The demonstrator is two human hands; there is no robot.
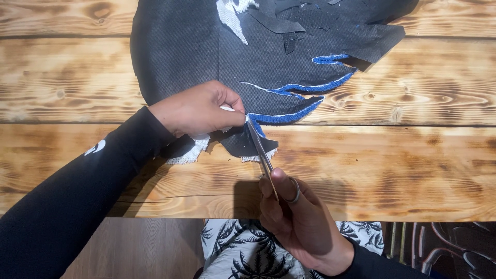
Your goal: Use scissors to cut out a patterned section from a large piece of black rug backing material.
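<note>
- the left hand [199,109] pinches the black fabric piece [227,57] on the wooden table [413,155].
- the right hand [294,217] grips scissors [260,147], blades at the blue edge [289,114].
- cut scraps [294,20] lie above; it seems much trimming is done, the lower part remains.

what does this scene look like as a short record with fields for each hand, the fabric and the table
left hand: left hand pinches the lower edge of the black fabric piece
right hand: right hand holds scissors, blades at the fabric by the left fingers
fabric: black backing, blue tufted edge, white woven cloth showing at the bottom
scraps: black offcuts lying on top of the fabric
surface: burnt-look wooden table
</note>
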